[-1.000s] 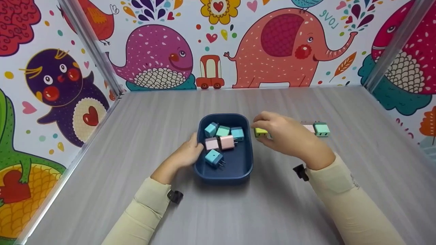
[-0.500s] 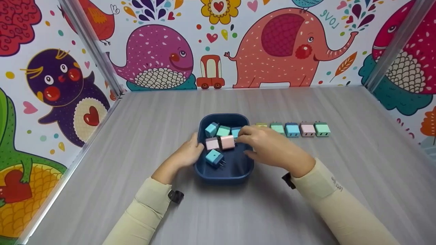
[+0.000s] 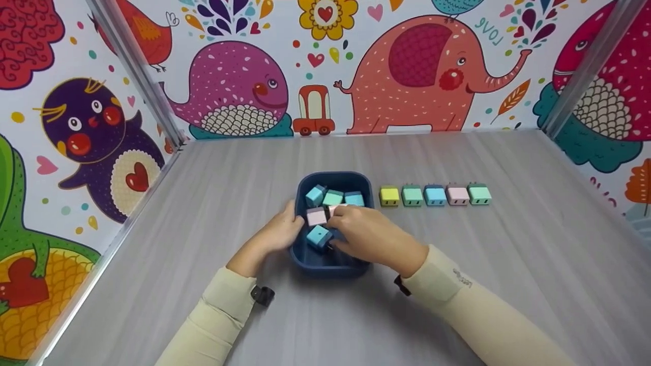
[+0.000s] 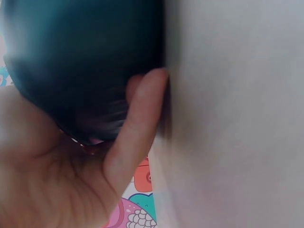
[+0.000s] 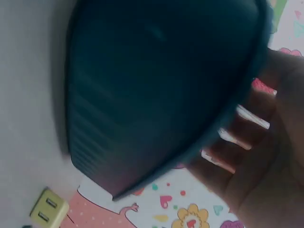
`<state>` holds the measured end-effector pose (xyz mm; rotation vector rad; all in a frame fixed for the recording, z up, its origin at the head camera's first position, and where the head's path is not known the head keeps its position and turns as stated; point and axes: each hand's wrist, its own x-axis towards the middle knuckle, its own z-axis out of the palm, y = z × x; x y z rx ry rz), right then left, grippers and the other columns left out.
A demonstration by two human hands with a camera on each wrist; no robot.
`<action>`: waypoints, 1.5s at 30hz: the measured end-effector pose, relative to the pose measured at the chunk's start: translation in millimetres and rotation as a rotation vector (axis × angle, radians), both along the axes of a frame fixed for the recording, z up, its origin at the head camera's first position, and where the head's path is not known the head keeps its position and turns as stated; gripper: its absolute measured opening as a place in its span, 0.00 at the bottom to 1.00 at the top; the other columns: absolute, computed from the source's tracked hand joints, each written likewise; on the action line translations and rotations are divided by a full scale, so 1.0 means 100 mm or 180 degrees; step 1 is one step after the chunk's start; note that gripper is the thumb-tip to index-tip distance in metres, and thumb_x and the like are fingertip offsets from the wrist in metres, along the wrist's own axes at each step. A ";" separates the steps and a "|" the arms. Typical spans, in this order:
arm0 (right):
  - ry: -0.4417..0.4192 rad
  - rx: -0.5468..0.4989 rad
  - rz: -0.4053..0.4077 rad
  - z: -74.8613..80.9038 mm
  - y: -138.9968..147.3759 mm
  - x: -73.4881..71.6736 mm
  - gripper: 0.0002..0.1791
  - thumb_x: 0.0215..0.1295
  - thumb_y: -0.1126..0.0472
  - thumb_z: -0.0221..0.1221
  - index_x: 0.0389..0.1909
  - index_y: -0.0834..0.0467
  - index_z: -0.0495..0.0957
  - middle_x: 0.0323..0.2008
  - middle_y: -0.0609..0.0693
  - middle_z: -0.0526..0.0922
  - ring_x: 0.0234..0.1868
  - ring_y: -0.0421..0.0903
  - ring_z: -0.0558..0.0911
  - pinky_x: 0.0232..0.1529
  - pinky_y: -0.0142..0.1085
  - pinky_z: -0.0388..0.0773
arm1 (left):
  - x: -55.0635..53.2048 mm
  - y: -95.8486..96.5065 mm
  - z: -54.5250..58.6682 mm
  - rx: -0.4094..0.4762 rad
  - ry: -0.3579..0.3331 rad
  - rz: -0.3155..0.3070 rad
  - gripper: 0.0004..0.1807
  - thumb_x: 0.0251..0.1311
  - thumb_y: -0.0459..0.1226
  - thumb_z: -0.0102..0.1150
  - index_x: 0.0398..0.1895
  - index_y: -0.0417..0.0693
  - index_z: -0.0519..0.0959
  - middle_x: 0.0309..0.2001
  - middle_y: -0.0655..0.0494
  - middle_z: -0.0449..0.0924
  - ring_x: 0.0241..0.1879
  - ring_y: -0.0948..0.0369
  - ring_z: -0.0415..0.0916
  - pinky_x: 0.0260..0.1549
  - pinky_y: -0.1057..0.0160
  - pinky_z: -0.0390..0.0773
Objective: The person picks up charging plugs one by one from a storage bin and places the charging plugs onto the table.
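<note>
A dark blue plastic bin (image 3: 335,270) stands mid-table and holds several USB wall chargers. My left hand (image 3: 278,227) holds its left side, a finger lying along the outer wall in the left wrist view. Over the right rim reaches my right hand (image 3: 374,236), fingers and thumb spread apart inside the bin. Its fingertips overlap a pink charger (image 3: 337,210), which they partly hide. The thumb is beside the prongs of a light blue charger (image 3: 319,237) at the front. In the right wrist view, the bin's outer wall (image 5: 161,95) hides the fingertips.
Right of the bin, a row of chargers stands on the table: yellow (image 3: 389,196), green (image 3: 412,195), blue (image 3: 435,195), pink (image 3: 457,195) and another green (image 3: 479,194). Printed cartoon panels (image 3: 325,66) wall the grey table at the back and sides.
My right hand has left the yellow charger at the row's left end and moved left and toward me, into the bin. The left hand has stayed on the bin.
</note>
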<state>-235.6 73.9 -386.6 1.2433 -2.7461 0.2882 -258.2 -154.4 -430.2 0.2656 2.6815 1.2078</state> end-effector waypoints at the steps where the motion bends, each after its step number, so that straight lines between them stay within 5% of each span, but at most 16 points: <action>1: -0.0043 0.0017 -0.0055 -0.01 -0.03 0.00 0.19 0.68 0.56 0.73 0.56 0.59 0.89 0.48 0.54 0.89 0.45 0.45 0.88 0.52 0.40 0.85 | 0.00 0.00 0.00 0.0007 0.0000 0.0003 0.30 0.81 0.35 0.37 0.81 0.32 0.52 0.73 0.27 0.66 0.68 0.41 0.72 0.67 0.40 0.70; 8: -0.0225 -0.0137 -0.0325 -0.06 -0.16 -0.01 0.16 0.68 0.56 0.73 0.50 0.63 0.89 0.41 0.55 0.90 0.39 0.45 0.88 0.48 0.40 0.86 | -0.01 0.00 -0.02 0.0008 -0.0029 -0.0004 0.30 0.81 0.36 0.37 0.81 0.33 0.53 0.73 0.27 0.67 0.67 0.42 0.72 0.66 0.40 0.71; 25: 0.0051 -0.0162 -0.0413 -0.31 -0.20 -0.06 0.20 0.66 0.49 0.75 0.45 0.63 0.89 0.32 0.53 0.89 0.33 0.44 0.88 0.45 0.39 0.87 | -0.02 0.03 -0.02 -0.0005 -0.0040 0.0010 0.28 0.82 0.37 0.37 0.79 0.33 0.55 0.71 0.29 0.69 0.66 0.43 0.73 0.65 0.42 0.72; 37: 0.0167 -0.0257 -0.0290 -0.33 -0.19 -0.04 0.19 0.64 0.56 0.76 0.49 0.64 0.88 0.39 0.57 0.90 0.40 0.48 0.90 0.49 0.41 0.86 | -0.02 0.01 -0.02 -0.0035 0.0015 0.0016 0.28 0.81 0.36 0.38 0.78 0.33 0.56 0.70 0.27 0.70 0.67 0.41 0.73 0.66 0.41 0.71; 45: -0.0072 -0.0041 -0.0167 -0.24 -0.14 -0.03 0.13 0.66 0.62 0.74 0.48 0.64 0.88 0.42 0.58 0.90 0.43 0.48 0.90 0.50 0.42 0.86 | -0.02 0.02 -0.01 -0.0057 0.0030 -0.0001 0.27 0.81 0.36 0.37 0.78 0.34 0.56 0.67 0.26 0.73 0.64 0.41 0.76 0.63 0.42 0.74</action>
